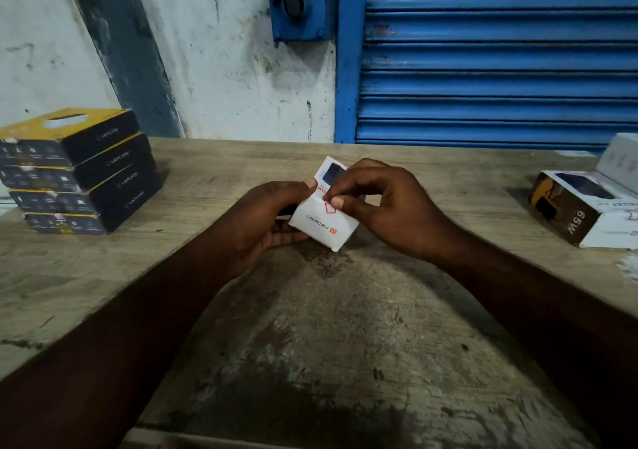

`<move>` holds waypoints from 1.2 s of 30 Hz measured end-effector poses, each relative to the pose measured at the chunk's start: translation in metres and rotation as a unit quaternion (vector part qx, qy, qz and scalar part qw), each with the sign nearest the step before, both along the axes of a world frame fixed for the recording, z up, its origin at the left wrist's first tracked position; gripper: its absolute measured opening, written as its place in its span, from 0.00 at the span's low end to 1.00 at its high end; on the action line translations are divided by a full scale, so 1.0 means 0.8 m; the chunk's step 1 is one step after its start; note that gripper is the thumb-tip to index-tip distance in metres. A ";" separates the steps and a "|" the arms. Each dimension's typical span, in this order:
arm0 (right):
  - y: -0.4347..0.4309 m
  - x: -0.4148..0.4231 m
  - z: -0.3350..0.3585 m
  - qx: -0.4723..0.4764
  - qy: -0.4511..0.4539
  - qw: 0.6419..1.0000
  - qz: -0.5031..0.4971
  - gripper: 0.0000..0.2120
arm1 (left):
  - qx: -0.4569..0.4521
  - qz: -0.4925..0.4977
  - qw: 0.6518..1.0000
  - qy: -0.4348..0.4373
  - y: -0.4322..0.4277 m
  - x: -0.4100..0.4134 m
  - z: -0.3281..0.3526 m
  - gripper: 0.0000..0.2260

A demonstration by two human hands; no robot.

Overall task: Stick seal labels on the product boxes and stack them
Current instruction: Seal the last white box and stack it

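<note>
A small white product box [322, 229] with red print is held just above the middle of the wooden table [328, 327]. My left hand [267, 219] grips it from the left and below, thumb on its top edge. My right hand [383, 203] comes in from the right, and its thumb and fingers pinch a red-bordered seal label [329, 207] against the box's top fold. The far end of the box shows a dark printed picture; part of it is hidden behind my right fingers.
A stack of several black and yellow boxes [79, 172] stands at the table's left. At the right edge lie a brown and white box marked 65W [573, 210] and a white box [619, 158] behind it. A wall and a blue roller shutter [500, 55] close off the back.
</note>
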State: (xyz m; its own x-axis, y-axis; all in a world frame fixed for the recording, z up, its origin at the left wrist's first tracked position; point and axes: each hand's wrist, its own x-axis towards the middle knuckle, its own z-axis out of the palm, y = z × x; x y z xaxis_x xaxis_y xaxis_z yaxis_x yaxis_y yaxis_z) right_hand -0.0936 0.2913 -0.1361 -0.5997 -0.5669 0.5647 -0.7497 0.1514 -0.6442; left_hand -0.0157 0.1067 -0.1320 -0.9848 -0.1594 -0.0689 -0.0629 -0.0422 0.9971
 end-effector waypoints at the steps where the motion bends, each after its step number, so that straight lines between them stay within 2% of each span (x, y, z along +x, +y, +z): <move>1: 0.000 0.000 0.000 0.001 -0.002 1.000 0.001 0.09 | -0.003 0.001 1.000 0.001 0.000 0.000 0.000 0.09; 6: -0.002 0.001 0.001 0.025 -0.015 1.000 -0.004 0.04 | -0.025 0.001 1.000 0.007 0.000 0.000 -0.001 0.09; 9: -0.001 0.003 0.004 0.052 -0.002 0.999 -0.011 0.05 | -0.032 0.001 0.999 0.008 0.002 0.000 -0.001 0.09; 14: -0.005 0.004 0.000 0.088 0.083 0.992 -0.029 0.02 | -0.040 0.001 0.999 0.014 0.005 0.001 -0.001 0.09; 20: -0.007 0.003 -0.008 0.097 0.154 0.982 -0.059 0.08 | -0.036 0.003 0.999 0.009 0.006 0.000 -0.001 0.09; 22: -0.008 0.003 -0.009 0.085 0.139 0.984 -0.067 0.03 | -0.031 0.004 0.999 0.006 0.007 0.000 -0.001 0.09; 25: -0.008 0.003 -0.005 0.054 0.104 0.990 -0.077 0.05 | -0.025 0.005 1.000 -0.001 0.007 0.000 0.000 0.10; 29: -0.005 0.001 -0.002 0.044 0.077 0.995 -0.053 0.03 | -0.021 0.006 1.000 -0.001 0.007 0.001 0.001 0.09; 36: -0.003 0.000 -0.004 0.038 0.081 0.995 -0.038 0.05 | -0.017 0.015 1.000 0.004 0.008 0.001 0.000 0.08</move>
State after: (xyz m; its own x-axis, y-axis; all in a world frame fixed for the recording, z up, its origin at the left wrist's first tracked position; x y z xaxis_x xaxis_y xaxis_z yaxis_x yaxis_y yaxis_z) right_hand -0.0938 0.2885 -0.1394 -0.5469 -0.5680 0.6150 -0.8273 0.2543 -0.5009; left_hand -0.0148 0.1128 -0.1321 -0.9800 -0.1910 -0.0553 -0.0546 -0.0091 0.9985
